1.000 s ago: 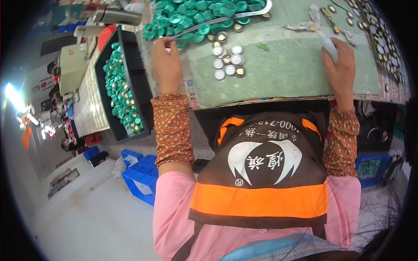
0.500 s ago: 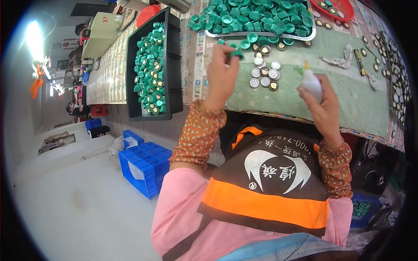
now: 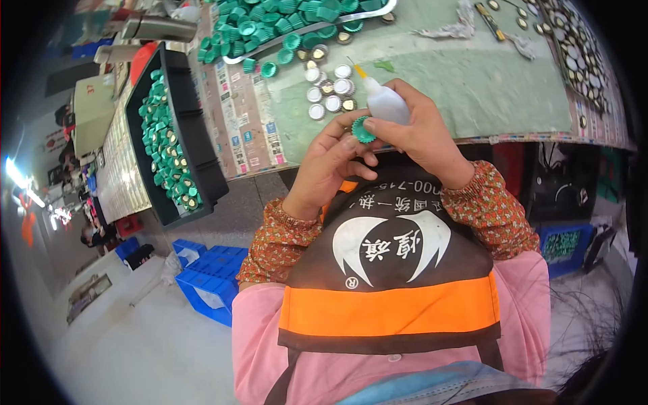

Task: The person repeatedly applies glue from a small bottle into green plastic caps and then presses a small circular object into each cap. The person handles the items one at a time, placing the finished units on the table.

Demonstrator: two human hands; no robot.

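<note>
My left hand [image 3: 325, 160] pinches a small green fluted cup [image 3: 363, 130] near the table's front edge, its open side turned up toward me. In my right hand [image 3: 426, 133] is a white squeeze bottle [image 3: 387, 105] with a thin yellow nozzle, tilted to the upper left. The right thumb rests against the cup's rim, so both hands meet there. Just beyond them on the green mat lies a cluster of round pieces with white tops [image 3: 333, 103], some showing dark crimped rims.
Heaped green cups [image 3: 260, 23] fill a metal tray [image 3: 387, 9] at the back. At the left stands a black crate [image 3: 202, 152] of green cups. Many round pieces [image 3: 580, 67] sit at the far right, near a yellow-black stick [image 3: 489, 21] and crumpled tissue [image 3: 459, 25]. Blue crates [image 3: 212, 277] stand on the floor.
My left hand has brought the green cup from near the tray back toward me. The right hand has moved left with the bottle to meet it. The view has shifted right.
</note>
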